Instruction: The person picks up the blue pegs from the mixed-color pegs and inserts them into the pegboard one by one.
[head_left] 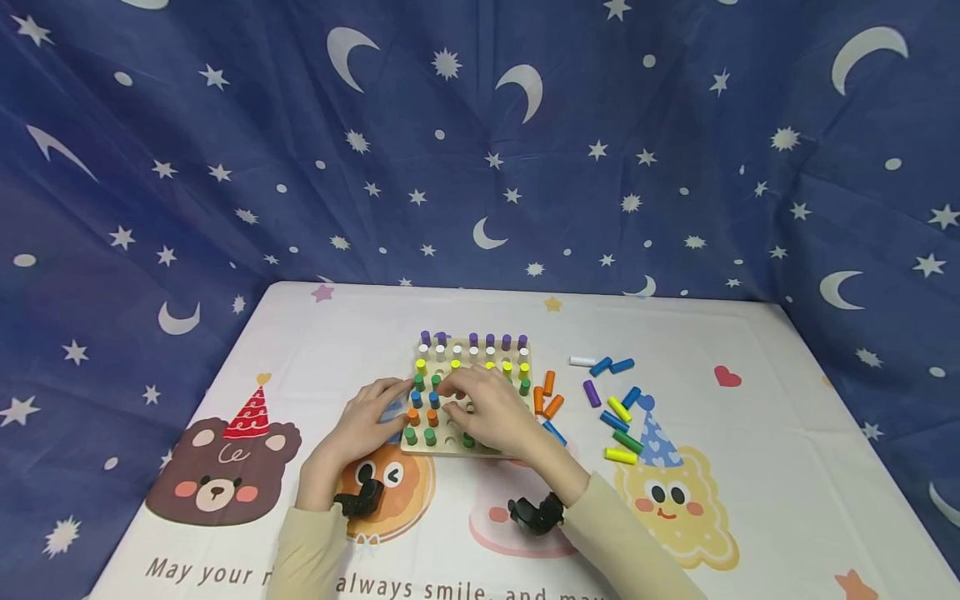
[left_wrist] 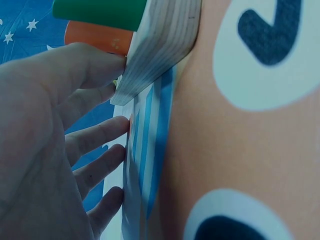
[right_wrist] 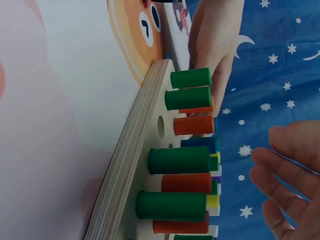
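A wooden pegboard (head_left: 442, 451) stands on the table, with upright pegs in rows by colour: purple, white, yellow, green, blue, orange and green. My left hand (head_left: 367, 421) is at the board's left edge; in the left wrist view its thumb (left_wrist: 102, 65) touches the board's corner beside an orange peg (left_wrist: 95, 37), its other fingers spread. Over the middle of the board hovers my right hand (head_left: 491, 408), hiding part of the rows. Its fingers (right_wrist: 282, 175) are loosely bent, and nothing shows between them. A bare hole (right_wrist: 161, 126) lies near the front green pegs (right_wrist: 188, 98).
To the right of the board lie loose pegs: several orange ones (head_left: 553, 407), several blue ones (head_left: 614, 421), two yellow ones (head_left: 620, 455), a green one (head_left: 627, 441), a purple one (head_left: 592, 393) and a white one (head_left: 582, 361). A starry blue curtain (head_left: 480, 167) stands behind the table.
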